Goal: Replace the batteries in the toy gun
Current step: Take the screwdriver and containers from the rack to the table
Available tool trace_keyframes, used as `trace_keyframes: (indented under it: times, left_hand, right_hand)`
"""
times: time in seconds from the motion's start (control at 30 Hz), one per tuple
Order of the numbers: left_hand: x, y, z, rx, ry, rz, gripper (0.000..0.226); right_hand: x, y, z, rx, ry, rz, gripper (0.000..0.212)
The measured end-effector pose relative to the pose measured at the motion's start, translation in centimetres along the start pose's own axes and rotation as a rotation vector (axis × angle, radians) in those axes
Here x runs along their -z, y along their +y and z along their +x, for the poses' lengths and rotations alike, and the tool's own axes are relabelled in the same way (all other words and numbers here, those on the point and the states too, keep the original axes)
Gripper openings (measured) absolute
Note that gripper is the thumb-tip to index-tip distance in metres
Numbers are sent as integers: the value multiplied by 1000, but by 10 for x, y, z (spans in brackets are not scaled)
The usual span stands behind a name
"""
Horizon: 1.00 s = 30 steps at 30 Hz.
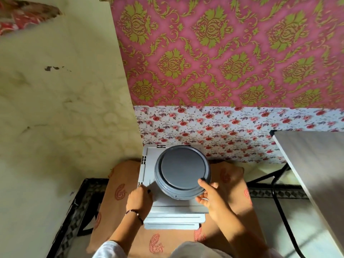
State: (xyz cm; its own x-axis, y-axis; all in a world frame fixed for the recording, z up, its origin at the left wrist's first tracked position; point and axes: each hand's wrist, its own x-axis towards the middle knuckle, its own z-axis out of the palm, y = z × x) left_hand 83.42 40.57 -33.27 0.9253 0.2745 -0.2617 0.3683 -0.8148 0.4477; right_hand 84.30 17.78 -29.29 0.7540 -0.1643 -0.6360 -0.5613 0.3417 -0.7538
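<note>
Both hands (138,199) (208,197) grasp a grey lidded box (183,172) (floral wallpaper (223,53) behind)

We see a stack of pale grey boxes (175,215) resting on the lap (130,229), carrying a round grey container (183,172).

Single head cam, wide-angle, looks fwd and steeply down from above. Close range: left hand (139,199) and right hand (208,199) low-centre of frame, patterned wall (223,53) fills top, table edge (307,164) at right. No 2nd view.
</note>
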Motion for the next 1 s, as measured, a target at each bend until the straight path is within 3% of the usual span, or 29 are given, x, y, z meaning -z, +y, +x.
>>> trace_keyframes:
  times: [0.23,0.43,0.6,1.0]
  left_hand:
    - [13,26,-23,-155,226,-296,9]
    - [1,64,-46,-214,92,-527,13]
    - [-22,105,-72,-281,-12,-594,12]
    - [-119,243,-190,-342,-73,-724,8]
  right_hand:
    - [38,-1,-17,177,93,115,20]
    - [99,-2,-37,265,146,194,5]
    - [152,-12,-63,291,285,264,17]
    - [348,-30,-114,384,330,270,8]
